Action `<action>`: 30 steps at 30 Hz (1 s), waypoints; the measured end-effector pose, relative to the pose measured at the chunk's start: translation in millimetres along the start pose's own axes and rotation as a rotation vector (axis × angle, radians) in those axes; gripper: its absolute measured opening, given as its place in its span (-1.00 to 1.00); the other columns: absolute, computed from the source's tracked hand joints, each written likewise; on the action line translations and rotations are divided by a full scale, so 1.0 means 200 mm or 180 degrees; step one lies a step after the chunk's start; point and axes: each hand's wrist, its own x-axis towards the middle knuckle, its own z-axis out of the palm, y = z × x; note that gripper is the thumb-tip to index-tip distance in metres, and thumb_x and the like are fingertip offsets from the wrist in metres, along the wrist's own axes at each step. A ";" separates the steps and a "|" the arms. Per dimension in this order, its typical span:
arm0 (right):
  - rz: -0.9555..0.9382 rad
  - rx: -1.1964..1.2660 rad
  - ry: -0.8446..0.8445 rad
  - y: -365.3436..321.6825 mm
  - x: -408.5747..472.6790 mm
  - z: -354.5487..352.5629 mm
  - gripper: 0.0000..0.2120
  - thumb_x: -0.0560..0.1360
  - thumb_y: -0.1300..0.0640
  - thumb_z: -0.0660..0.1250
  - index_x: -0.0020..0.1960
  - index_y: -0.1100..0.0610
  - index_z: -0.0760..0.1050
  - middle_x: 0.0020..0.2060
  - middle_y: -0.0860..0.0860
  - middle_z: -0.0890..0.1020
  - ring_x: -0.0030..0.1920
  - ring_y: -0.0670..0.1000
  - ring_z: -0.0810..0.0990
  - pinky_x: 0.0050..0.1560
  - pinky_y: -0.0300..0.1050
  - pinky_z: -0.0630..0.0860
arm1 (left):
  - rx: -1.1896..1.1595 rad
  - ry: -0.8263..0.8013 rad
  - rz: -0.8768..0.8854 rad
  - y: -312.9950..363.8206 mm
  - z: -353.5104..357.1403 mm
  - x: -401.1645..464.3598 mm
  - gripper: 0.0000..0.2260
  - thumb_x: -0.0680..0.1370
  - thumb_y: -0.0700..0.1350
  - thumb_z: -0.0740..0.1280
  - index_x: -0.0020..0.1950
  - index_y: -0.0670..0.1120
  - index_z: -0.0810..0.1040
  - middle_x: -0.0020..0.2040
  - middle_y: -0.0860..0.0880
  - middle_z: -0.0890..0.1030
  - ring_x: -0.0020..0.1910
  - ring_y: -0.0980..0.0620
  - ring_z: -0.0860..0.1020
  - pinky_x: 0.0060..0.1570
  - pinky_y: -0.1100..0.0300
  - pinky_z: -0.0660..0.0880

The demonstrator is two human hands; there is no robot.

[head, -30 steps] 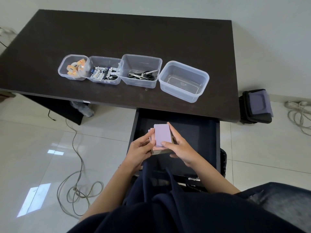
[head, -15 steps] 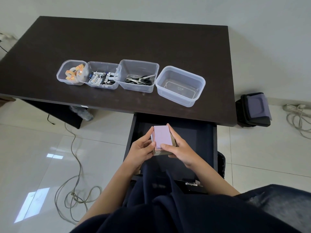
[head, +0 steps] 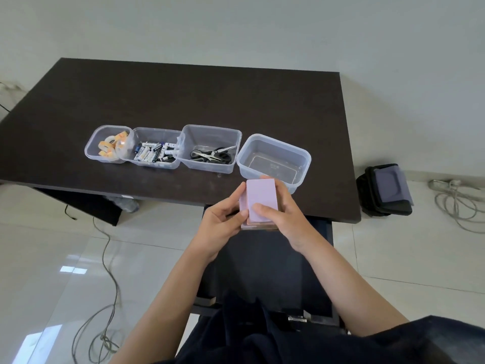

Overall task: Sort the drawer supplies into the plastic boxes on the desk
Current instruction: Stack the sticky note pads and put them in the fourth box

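Sticky-note stack [head: 261,199]: lilac top, gripped between both hands above the desk [head: 183,101] edge
Left hand [head: 223,227]: fingers curled on its left side
Right hand [head: 286,214]: thumb pressed on top
Empty box [head: 274,160]: just beyond the fingertips

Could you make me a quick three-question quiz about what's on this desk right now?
1. How many plastic boxes stand on the desk?
2. True or false: the scissors share a box with the batteries.
3. Which hands hold the pink pad stack: A left only, B right only, C both?

Key: 1. Four; the rightmost box is empty. 2. False. 3. C: left hand and right hand.
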 end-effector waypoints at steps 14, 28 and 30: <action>0.0366 0.0107 0.1894 -0.17 0.56 -0.10 -0.47 0.46 0.08 0.41 0.35 -0.09 0.26 0.12 -0.13 0.50 0.17 -0.02 0.49 0.14 0.01 0.50 | 0.3163 0.0110 0.0527 0.19 -0.27 0.72 -0.58 0.47 -0.09 0.42 0.32 -0.02 0.48 0.25 -0.01 0.53 0.26 0.01 0.46 0.27 0.13 0.38; 0.1268 -0.0841 0.1100 -0.03 0.92 -0.12 -0.45 0.38 0.08 0.46 0.26 -0.06 0.26 0.19 -0.04 0.51 0.20 0.04 0.49 0.19 0.07 0.52 | 0.2664 -0.0692 0.0172 0.15 -0.46 0.95 -0.59 0.41 -0.13 0.48 0.22 0.08 0.52 0.06 0.06 0.54 -0.29 0.14 0.58 -0.08 0.33 0.48; 0.1321 -0.1229 0.0966 -0.03 0.93 -0.12 -0.39 0.42 0.07 0.45 0.32 0.02 0.17 0.24 -0.01 0.47 0.23 0.03 0.46 0.17 -0.02 0.50 | 0.2612 -0.0782 0.0167 0.14 -0.47 0.96 -0.55 0.41 -0.12 0.48 0.27 0.12 0.50 0.06 0.06 0.52 -0.28 0.11 0.59 -0.03 0.30 0.49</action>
